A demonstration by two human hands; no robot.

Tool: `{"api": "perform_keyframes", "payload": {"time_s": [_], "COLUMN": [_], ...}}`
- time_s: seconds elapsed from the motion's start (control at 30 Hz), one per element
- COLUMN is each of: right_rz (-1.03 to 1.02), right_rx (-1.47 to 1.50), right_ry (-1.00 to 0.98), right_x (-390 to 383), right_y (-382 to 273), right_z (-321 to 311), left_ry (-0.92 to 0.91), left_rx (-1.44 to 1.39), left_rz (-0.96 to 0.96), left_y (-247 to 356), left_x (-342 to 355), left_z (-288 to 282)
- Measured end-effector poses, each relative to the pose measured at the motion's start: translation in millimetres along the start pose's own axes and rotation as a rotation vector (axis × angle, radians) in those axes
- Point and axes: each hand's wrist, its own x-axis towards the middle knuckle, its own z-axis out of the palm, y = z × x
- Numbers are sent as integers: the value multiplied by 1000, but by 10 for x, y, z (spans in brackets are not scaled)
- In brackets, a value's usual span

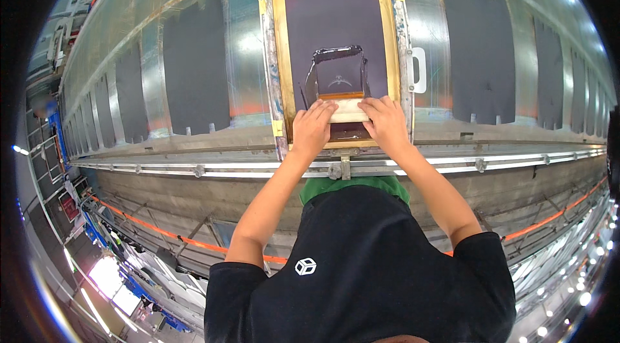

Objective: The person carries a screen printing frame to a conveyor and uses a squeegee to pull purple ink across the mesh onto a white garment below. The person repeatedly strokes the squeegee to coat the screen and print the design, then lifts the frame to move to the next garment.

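A screen printing frame (280, 52) with a yellow taped inner border and a dark purple mesh (332, 17) lies in front of me. My left hand (312, 123) and my right hand (386, 123) both grip a pale-handled squeegee (345, 110) with an orange blade, low on the mesh, one hand at each end of the handle. Dark glossy ink (337, 52) lies on the mesh as a band above the squeegee with streaks down both sides, around a small pale printed design.
A long metal printing table (426, 20) runs left to right, bearing rows of dark grey fabric pieces (194, 62) on both sides of the frame. A metal rail (439, 165) runs along its near edge. Orange bars (142, 223) and racks appear toward the rim.
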Motion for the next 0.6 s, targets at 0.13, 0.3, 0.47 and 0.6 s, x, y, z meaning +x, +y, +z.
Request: {"api": "perform_keyframes", "payload": {"time_s": [0.13, 0.3, 0.47, 0.6], "right_rz": [-69, -50, -14, -42], "right_rx": [-52, -3, 52, 128], "right_ry": [191, 166, 99, 59], "right_x": [443, 946, 290, -160], "right_y": [167, 372, 320, 203], "right_z": [-112, -188, 71, 51], "left_ry": [53, 36, -92, -87], "left_rx": [-55, -58, 21, 24], "left_rz": [4, -12, -3, 32], "left_y": [-115, -326, -100, 77], "left_x": [514, 1029, 461, -28], "left_z": [-114, -84, 40, 40]}}
